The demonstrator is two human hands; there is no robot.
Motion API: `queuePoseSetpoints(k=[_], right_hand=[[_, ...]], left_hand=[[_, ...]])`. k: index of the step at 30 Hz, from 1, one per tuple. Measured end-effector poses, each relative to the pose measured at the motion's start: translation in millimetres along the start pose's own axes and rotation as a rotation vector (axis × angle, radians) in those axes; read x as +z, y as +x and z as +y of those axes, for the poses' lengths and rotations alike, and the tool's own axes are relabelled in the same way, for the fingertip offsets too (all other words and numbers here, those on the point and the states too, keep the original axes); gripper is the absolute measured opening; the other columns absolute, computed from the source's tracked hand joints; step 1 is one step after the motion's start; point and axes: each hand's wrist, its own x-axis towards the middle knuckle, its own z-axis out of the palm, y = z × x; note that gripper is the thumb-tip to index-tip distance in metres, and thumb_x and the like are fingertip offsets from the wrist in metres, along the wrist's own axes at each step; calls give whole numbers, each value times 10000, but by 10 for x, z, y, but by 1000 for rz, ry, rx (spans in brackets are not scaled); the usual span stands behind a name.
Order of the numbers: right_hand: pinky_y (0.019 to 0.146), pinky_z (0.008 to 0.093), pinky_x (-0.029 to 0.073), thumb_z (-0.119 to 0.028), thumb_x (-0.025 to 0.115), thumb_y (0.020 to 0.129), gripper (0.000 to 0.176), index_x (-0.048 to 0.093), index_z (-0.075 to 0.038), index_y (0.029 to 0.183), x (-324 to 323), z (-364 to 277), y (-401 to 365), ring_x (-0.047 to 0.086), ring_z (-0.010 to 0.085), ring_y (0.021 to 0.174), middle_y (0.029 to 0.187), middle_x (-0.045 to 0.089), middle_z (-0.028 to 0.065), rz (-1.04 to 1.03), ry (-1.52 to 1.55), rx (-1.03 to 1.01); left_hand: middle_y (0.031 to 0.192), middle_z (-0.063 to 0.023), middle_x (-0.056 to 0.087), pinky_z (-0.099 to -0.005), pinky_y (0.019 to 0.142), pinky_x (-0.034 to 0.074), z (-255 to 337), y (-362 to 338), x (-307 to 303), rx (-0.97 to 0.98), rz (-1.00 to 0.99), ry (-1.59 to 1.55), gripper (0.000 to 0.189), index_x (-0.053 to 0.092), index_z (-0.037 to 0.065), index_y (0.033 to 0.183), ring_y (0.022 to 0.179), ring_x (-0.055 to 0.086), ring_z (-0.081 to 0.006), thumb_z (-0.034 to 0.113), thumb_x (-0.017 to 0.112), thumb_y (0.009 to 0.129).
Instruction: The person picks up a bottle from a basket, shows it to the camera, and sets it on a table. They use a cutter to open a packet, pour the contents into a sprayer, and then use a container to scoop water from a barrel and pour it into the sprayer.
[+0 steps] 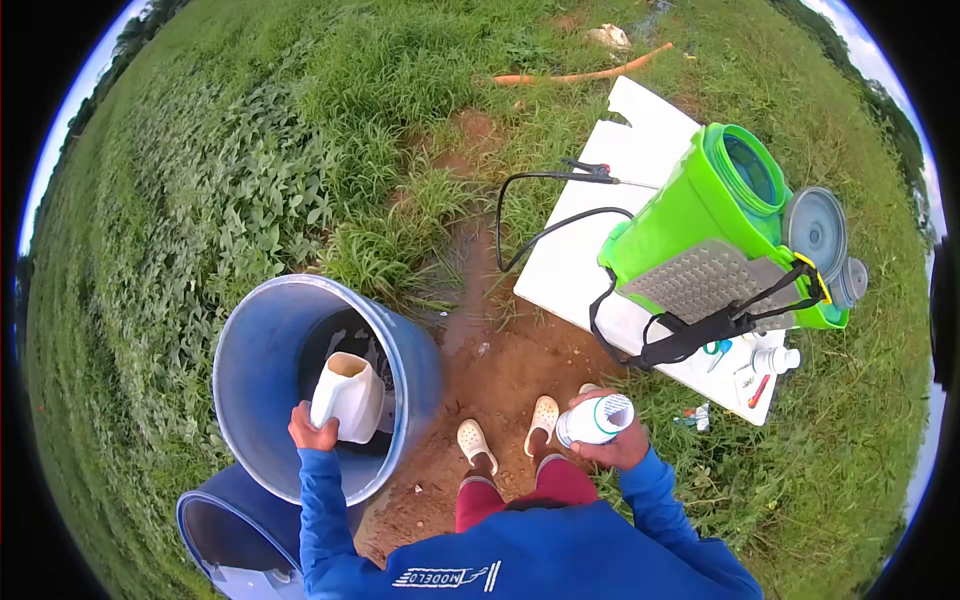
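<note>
My left hand [311,433] grips the handle of a white jug [349,396] and holds it inside the mouth of a tilted blue barrel [250,370]. The jug's open top faces up. My right hand [622,447] holds a white bottle with a green label [594,419] above the bare soil, just right of my feet in pale clogs [510,428]. Both arms wear blue sleeves.
A green backpack sprayer [716,238] with black straps and hose stands on a white board [580,265], its grey lid [815,230] beside it. Small bottles and tools [760,365] lie at the board's near edge. A second blue barrel [225,530] sits lower left. An orange hose [585,72] lies in the grass.
</note>
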Motion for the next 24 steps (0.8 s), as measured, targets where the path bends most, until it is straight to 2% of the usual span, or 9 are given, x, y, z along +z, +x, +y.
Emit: queuePoseSetpoints(k=[3,5,7,9,11,15,17,19,24], right_hand=[[870,329,510,-156,867,642,558,599,-33,1116,-237,-31,-125,635,175,989,1056,653,77,44,50,-52],[867,329,511,-141,865,638,554,600,-32,1112,-408,-51,-201,635,176,983,1040,658,76,104,55,-59],[849,321,515,-129,866,631,558,602,-33,1113,-596,-21,-258,638,161,958,1013,661,66,138,6,-158],[829,313,520,-119,868,625,562,605,-36,1115,-770,-73,-375,642,144,928,996,663,59,175,29,-116],[816,309,524,-120,867,633,550,608,-36,1111,-988,-93,-461,647,135,905,987,668,51,201,17,-141],[826,311,527,-134,863,655,526,609,-25,1102,-1373,-29,-645,649,130,909,984,678,53,292,80,-153],[866,320,504,-119,850,639,567,571,-29,1124,-1551,38,-749,624,160,974,1084,643,77,341,81,-139],[833,312,525,-127,855,660,534,592,-26,1114,-1746,98,-805,647,138,925,997,676,63,377,63,-194],[800,323,534,-125,857,647,531,577,-31,1088,-2199,47,-991,656,144,887,962,682,70,459,49,-190]], left_hand=[[700,-190,517,-465,611,440,951,315,-842,170,55,-49,316,519,11,771,642,515,-421,194,604,528],[716,-195,526,-445,623,451,1324,506,-1191,301,245,9,338,538,2,793,639,510,-407,199,609,527],[689,-172,527,-421,627,460,1823,781,-1655,301,84,-50,372,570,-14,830,612,506,-382,200,615,529],[662,-116,552,-386,611,467,1994,1082,-1842,540,296,-43,434,603,-47,884,581,525,-317,218,622,540],[669,-69,584,-332,583,460,2213,1441,-2041,545,298,-265,510,614,-90,935,568,533,-243,231,626,539],[660,-71,596,-248,573,450,3708,1710,-2463,480,-101,-424,526,626,-111,909,574,552,-155,232,596,512],[646,-71,590,-248,575,465,4283,1822,-2501,406,-137,-400,489,637,-96,870,566,550,-145,215,568,499],[643,-76,595,-259,572,476,4732,1937,-2361,415,-189,-587,409,634,-65,795,552,542,-162,191,550,488],[602,-90,568,-290,584,502,5662,2263,-2091,600,-503,-487,271,595,-22,666,601,618,-210,167,548,477]])
